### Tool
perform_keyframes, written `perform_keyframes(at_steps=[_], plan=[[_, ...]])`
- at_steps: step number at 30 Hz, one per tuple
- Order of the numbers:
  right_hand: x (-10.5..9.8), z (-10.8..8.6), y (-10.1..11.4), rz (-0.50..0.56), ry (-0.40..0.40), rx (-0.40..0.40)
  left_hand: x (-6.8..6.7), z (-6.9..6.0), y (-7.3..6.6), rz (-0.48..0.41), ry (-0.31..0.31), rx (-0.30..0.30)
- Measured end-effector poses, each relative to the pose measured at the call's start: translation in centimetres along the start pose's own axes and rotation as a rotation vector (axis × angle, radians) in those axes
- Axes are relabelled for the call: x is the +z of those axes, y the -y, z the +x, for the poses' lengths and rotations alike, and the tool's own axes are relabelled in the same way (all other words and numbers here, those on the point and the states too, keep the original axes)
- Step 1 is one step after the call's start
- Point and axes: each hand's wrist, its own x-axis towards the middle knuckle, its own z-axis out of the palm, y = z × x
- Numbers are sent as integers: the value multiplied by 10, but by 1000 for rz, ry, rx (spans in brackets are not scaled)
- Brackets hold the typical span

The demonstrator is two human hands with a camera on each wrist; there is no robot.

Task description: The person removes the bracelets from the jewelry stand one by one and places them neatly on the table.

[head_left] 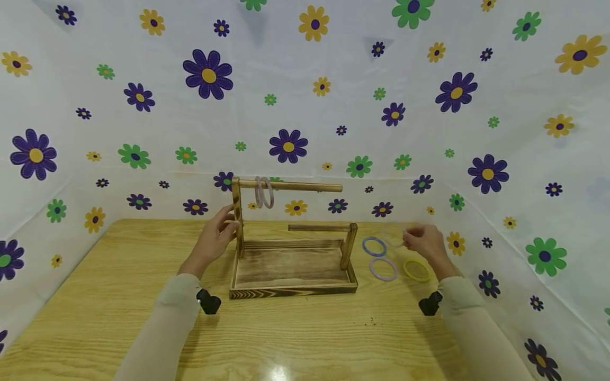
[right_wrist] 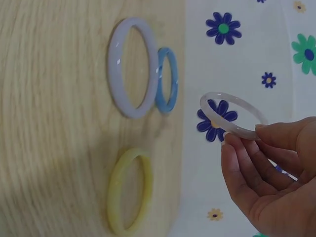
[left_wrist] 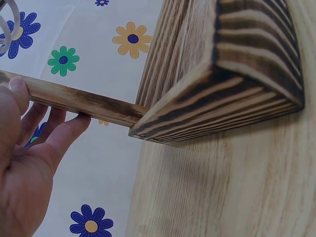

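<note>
A wooden stand (head_left: 293, 290) has a tall left post (head_left: 237, 217) with a long upper bar (head_left: 305, 186), where two pale rings (head_left: 270, 193) hang near the post. My left hand (head_left: 213, 238) grips that post from the left, thumb on one side and fingers on the other in the left wrist view (left_wrist: 29, 153). My right hand (head_left: 426, 244) pinches a translucent whitish ring (right_wrist: 229, 129) between thumb and fingertips, held above the table to the right of the stand.
A blue ring (head_left: 374, 246), a lilac ring (head_left: 383, 269) and a yellow ring (head_left: 416, 270) lie on the wooden table (head_left: 286, 338) right of the stand. A shorter lower bar (head_left: 316, 228) points left from the right post (head_left: 349, 246). Flowered cloth (head_left: 333, 69) stands behind.
</note>
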Motion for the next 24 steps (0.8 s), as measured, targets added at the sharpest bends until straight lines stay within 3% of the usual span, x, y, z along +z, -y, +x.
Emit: perform_keyframes(at_steps=[10, 24], plan=[[1, 5, -29, -65, 10, 51, 0, 2, 2, 10, 2, -3], [3, 17, -51, -99, -7, 117, 0, 1, 1, 15, 5, -3]])
